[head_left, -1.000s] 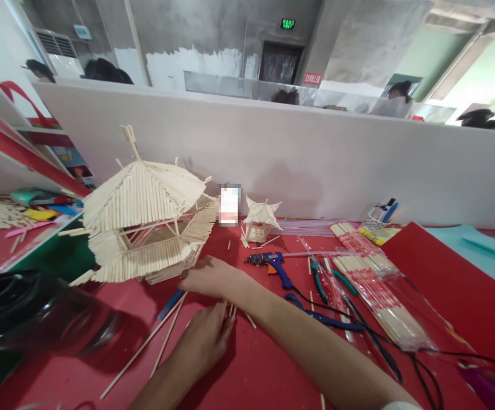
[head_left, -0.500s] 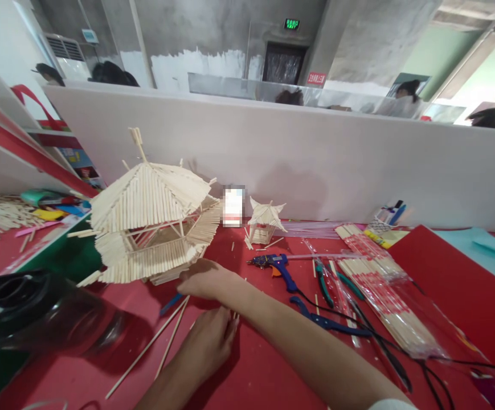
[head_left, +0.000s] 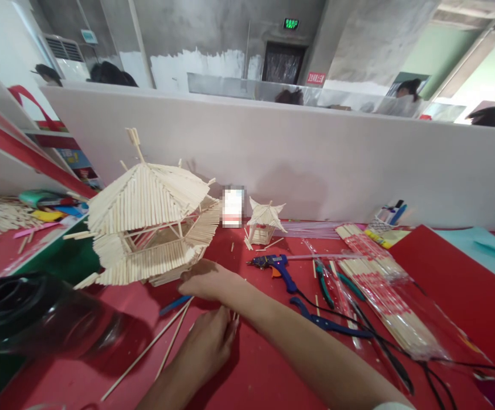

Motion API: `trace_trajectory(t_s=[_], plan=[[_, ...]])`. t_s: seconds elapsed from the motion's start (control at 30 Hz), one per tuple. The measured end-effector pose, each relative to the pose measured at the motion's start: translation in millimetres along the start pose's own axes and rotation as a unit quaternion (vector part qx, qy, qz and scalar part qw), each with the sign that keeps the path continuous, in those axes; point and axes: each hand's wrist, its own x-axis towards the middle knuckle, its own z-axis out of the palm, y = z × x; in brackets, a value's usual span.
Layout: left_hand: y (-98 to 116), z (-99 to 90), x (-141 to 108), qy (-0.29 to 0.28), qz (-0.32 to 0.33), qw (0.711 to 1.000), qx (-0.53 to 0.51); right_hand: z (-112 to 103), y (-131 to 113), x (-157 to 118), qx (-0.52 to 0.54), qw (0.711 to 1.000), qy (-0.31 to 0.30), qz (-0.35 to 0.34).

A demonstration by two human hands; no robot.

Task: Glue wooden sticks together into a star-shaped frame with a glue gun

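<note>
My left hand (head_left: 213, 339) is closed low over the table, with short ends of thin wooden sticks (head_left: 236, 314) poking out by its fingers. Crossing above it, my right hand (head_left: 201, 280) bends its fingers down beside the base of a large stick-built pavilion model (head_left: 144, 196); what those fingers hold is hidden. The model has a sloped roof, a lower skirt of sticks and a post on top. A blue pen-like tool (head_left: 174, 306) and two long wooden sticks (head_left: 144, 350) lie just left of my hands.
A dark bottle (head_left: 54, 319) stands at the left front. Behind my hands are a small pavilion (head_left: 267, 219) and a glue gun (head_left: 275, 265). Pliers (head_left: 324, 287), a blue-handled tool (head_left: 328, 323), cables and bagged sticks (head_left: 388, 302) lie right. A white partition (head_left: 336, 159) bounds the back.
The large pavilion has shifted slightly left. The blue tool shows more, and the long sticks lie at a slightly different angle. My hands have hardly moved.
</note>
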Motion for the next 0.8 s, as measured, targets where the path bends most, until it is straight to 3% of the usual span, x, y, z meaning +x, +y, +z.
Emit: trace_trajectory(t_s=[0.5,0.67,0.8], plan=[[4,-2.3,0,-0.001,0.003,1.000,0.001,29,9,6,0.052,0.997,0.054,-0.020],[2,-0.4,-1,0.003,0.010,1.000,0.013,20,7,4,0.005,0.999,0.028,-0.040],[3,-2.2,-1,-0.002,0.003,1.000,0.013,10,2,-10,-0.006,0.999,0.030,-0.010]])
